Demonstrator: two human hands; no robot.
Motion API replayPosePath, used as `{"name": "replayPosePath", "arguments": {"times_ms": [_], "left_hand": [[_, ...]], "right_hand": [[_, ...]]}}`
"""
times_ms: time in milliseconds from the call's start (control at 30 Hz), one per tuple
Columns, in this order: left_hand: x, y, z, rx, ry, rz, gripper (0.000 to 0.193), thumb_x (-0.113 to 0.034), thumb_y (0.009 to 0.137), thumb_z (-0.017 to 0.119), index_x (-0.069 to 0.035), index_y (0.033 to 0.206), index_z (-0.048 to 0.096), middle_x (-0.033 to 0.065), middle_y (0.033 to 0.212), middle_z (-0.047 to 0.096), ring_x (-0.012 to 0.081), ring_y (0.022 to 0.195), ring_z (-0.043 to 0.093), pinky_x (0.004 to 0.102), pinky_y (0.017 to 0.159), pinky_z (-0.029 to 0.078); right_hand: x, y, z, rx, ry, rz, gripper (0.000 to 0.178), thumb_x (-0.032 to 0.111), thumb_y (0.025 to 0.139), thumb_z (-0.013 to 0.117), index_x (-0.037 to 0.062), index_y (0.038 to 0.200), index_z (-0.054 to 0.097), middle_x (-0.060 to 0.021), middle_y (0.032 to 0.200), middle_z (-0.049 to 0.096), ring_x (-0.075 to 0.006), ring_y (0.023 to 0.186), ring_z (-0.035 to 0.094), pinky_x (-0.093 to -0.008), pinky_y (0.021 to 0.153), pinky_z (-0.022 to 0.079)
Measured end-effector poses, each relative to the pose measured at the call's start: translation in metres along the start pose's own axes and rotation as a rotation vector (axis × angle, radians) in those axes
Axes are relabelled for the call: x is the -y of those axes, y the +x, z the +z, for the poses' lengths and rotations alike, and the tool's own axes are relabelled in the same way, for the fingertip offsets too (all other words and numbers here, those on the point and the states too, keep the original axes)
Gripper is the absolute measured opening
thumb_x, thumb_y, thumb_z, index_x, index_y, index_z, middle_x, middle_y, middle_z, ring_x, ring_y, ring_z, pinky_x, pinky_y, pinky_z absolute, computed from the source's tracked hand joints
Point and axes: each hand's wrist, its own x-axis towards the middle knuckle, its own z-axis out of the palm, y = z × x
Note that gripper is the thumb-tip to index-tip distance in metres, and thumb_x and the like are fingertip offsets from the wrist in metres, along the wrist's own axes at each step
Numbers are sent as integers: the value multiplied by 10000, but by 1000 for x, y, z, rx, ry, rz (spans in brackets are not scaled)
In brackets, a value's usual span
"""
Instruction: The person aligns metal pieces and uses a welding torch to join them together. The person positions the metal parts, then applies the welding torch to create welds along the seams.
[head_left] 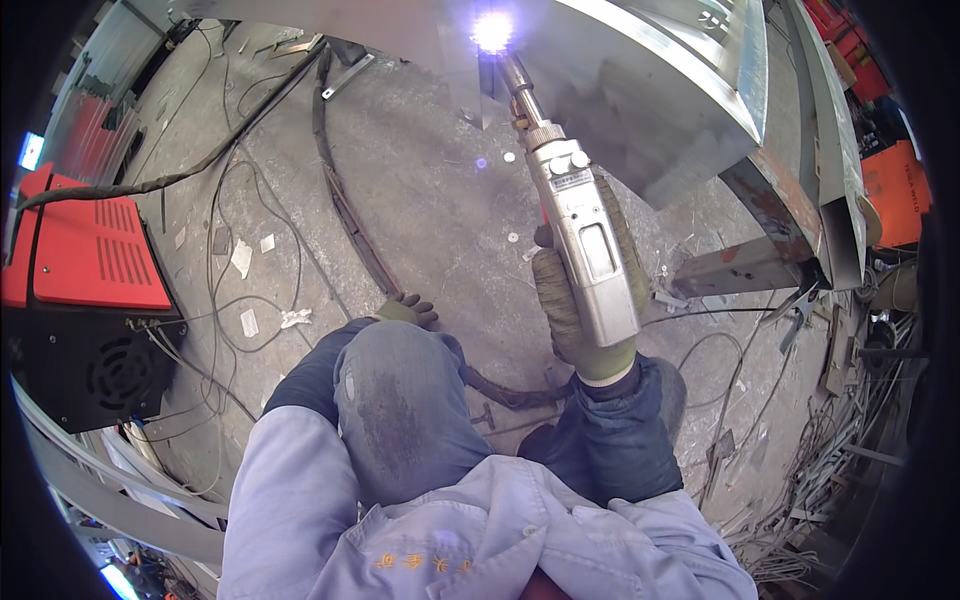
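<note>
My right hand, in an olive work glove, is wrapped round the silver body of a handheld welding gun. The gun points up and away, its nozzle close to the lower edge of a large sheet-metal piece. A bright violet-white glare burns at the tip and hides the contact spot. Beyond my raised left knee, my left hand, gloved as well, shows only in part. Its fingers stretch out to the right, beside a thick dark sheathed cable; the palm is hidden.
A red and black machine with a fan grille stands at left, a hose running from it. Rusty square-tube legs support the metalwork at right. Thin cables and scraps litter the concrete floor. Metal strips pile at lower right.
</note>
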Motion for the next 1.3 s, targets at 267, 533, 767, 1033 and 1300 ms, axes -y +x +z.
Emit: {"name": "replayPosePath", "arguments": {"times_ms": [267,533,767,1033,1300], "left_hand": [[2,-8,29,-32,159,17,422,-458,1019,592,-250,1355,741,-8,1400,726,275,1381,631,572,1212,383],[10,12,20,187,333,9,414,-456,1084,534,-289,1375,776,79,1325,755,308,1367,632,646,1282,248],[34,10,46,169,156,-47,354,-426,1072,556,-298,1287,807,88,1350,766,313,1336,682,659,1264,270],[25,-3,19,227,115,-253,327,-410,1043,594,-261,1215,828,106,1264,805,330,1197,765,589,1133,467],[51,-63,-35,225,111,-415,321,-418,1016,637,-214,1147,848,127,1125,835,355,1076,803,519,947,598]], "right_hand": [[-8,-4,3,-7,-47,-7,611,65,1035,786,-34,1588,545,-104,1195,761,-175,1036,757,-337,922,610],[-4,-5,4,-6,45,49,601,72,1029,787,-24,1575,555,-94,1182,767,-174,1020,752,-341,911,606],[1,2,0,13,-100,-53,336,76,1011,794,5,1331,722,-107,1086,791,-249,966,768,-389,873,604],[2,3,0,-20,-62,-50,298,63,1008,801,2,1294,745,-110,1074,790,-260,960,764,-394,866,600],[-15,-5,0,-7,-72,-115,607,48,1000,832,-68,1542,584,-151,1205,799,-219,997,803,-324,841,641]]}}
